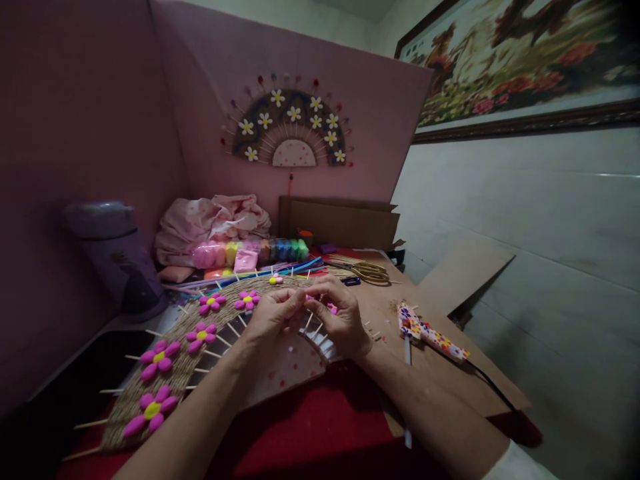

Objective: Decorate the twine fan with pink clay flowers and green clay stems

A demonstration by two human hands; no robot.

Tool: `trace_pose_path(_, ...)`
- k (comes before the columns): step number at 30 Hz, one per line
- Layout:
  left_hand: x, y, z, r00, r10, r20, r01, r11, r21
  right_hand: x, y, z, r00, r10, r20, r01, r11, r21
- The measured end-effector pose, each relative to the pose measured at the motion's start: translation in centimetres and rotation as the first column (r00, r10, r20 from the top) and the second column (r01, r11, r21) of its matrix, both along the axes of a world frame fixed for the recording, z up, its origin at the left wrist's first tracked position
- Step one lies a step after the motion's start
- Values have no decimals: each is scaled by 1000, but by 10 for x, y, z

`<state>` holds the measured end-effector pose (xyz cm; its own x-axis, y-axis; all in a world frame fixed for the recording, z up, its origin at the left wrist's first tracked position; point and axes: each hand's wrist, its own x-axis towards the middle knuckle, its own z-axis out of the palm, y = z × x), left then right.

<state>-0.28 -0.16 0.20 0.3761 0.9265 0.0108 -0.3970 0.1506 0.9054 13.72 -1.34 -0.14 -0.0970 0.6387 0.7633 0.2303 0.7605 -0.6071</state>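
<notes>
My left hand and my right hand meet above a fan-shaped craft piece, fingertips pinched together. A small bit of pink modelling clay shows between the fingers, mostly hidden by them. Below lies the twine-wrapped fan, with thin wooden sticks poking out along both edges. Several pink clay flowers with yellow centres, such as the large flower, are set along its band. A smaller flower near the top has a yellow middle. The fan's inner half-circle is pale with red spots.
Behind the fan lie a bag of coloured clay, gold-handled scissors and pink cloth. A tumbler stands left. At right, a flower-patterned glue gun with a cord rests on cardboard. A finished-looking fan hangs behind.
</notes>
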Motion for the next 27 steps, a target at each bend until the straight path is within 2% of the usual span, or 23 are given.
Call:
trace_pose_path(3, -1, 0, 1, 1000, -5, -10, 5, 1000, -8, 0, 0, 0, 999, -20, -36, 20, 1000, 14)
trace_pose_path(7, -1, -1, 3, 1000, 3, -7, -3, 999, 46, 0, 1, -1, 1000, -21, -14, 21, 1000, -7)
trace_pose_path(11, 0, -1, 3, 1000, 16, 26, -17, 1000, 15, 0, 2, -1, 999, -39, -35, 40, 999, 23)
trace_pose_path(16, 0, 2, 1, 1000, 6, 21, -8, 997, 83, 0, 2, -2, 999, -22, -26, 22, 1000, -5)
trace_pose_path(27, -1, 1, 2, 1000, 17, 23, -18, 999, 43, 0, 4, -4, 999, -21, -40, 21, 1000, -4)
